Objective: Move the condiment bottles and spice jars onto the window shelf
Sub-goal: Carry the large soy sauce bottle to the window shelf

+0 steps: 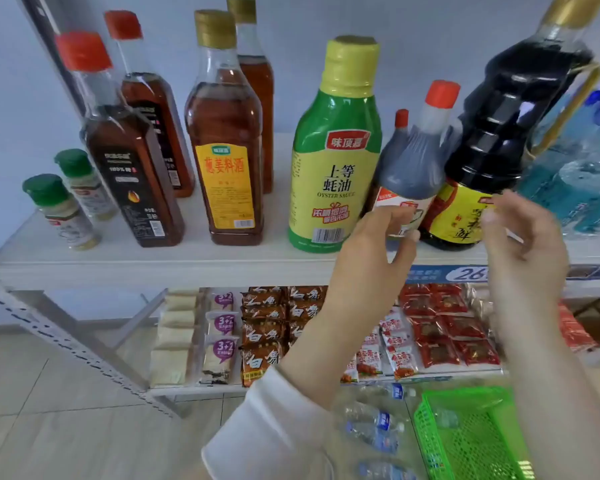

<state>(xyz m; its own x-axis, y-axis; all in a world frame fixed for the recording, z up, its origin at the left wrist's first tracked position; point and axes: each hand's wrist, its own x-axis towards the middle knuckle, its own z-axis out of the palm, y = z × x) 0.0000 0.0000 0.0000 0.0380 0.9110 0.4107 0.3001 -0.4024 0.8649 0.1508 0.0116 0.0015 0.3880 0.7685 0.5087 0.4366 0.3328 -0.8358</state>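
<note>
On the white shelf (187, 258) stand two green-capped spice jars (61, 211), two red-capped dark oil bottles (129, 168), two amber cooking wine bottles (227, 161) and a green oyster sauce bottle (336, 150). To its right stand a small dark red-capped bottle (413, 157) and a tall soy sauce bottle (492, 126). My left hand (371, 258) is in front of the small bottle's base, its loosely curved fingers at the label. My right hand (523, 244) is blurred, its relaxed fingertips by the soy sauce label. Another small red cap (401, 118) peeks out behind.
Blue-tinted water bottles (586, 168) crowd the shelf's right end. A lower shelf holds rows of snack packets (264, 334). Below my arms are a green plastic basket (471, 434) and loose water bottles (378, 420). A slanted metal upright (66, 341) runs at the left.
</note>
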